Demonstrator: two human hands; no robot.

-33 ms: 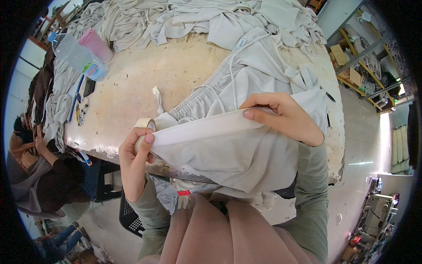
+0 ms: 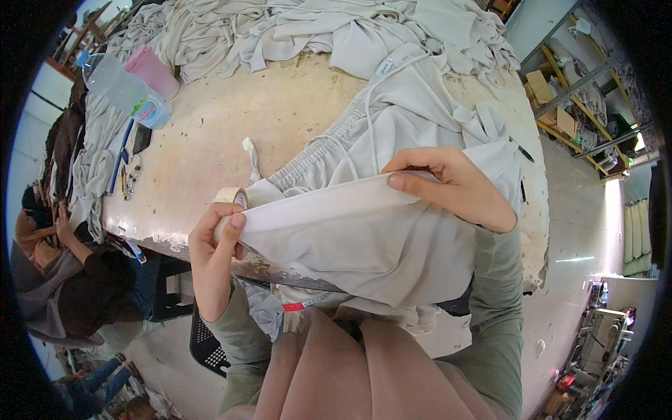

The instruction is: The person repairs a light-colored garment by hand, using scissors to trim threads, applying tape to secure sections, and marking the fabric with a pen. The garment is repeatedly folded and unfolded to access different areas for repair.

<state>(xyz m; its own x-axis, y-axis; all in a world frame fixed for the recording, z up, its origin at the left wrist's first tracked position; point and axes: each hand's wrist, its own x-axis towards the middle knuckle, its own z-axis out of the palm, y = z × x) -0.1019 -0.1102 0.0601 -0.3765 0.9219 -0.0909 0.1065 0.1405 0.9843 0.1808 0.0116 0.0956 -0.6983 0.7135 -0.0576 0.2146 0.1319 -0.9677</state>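
1. The left hand (image 2: 208, 248) pinches one end of a smooth pale band between thumb and fingertips, closed down on the cloth. The right hand (image 2: 458, 190) grips the same edge farther along, thumb on the near face and fingers behind (their tips are mostly hidden by the fabric).

2. Between them, the light grey garment (image 2: 350, 241) is held up over the near side of the table, its top edge drawn nearly straight, its lower part hanging in soft folds toward the lap.

3. As far as can be judged, the band is already laid flat and spread; the rest of the cloth is loose and unfolded. What is left to do cannot be told.

4. Behind the band, a gathered waistband (image 2: 329, 143) with a pale drawstring (image 2: 371, 133) slants away across the table; it seems to belong to the same garment. A tape roll (image 2: 239, 198) stands just behind the left fingers.

5. Left of the waistband, worn tabletop (image 2: 217, 133) gives room for moving, out to a bottle (image 2: 129, 91) and a pink cup (image 2: 154, 72). Heaped grey garments (image 2: 294, 35) bound the far side.

6. The chipped near edge (image 2: 164, 241) runs below the left hand; the right forearm overlaps the table's right side, where room is tighter.
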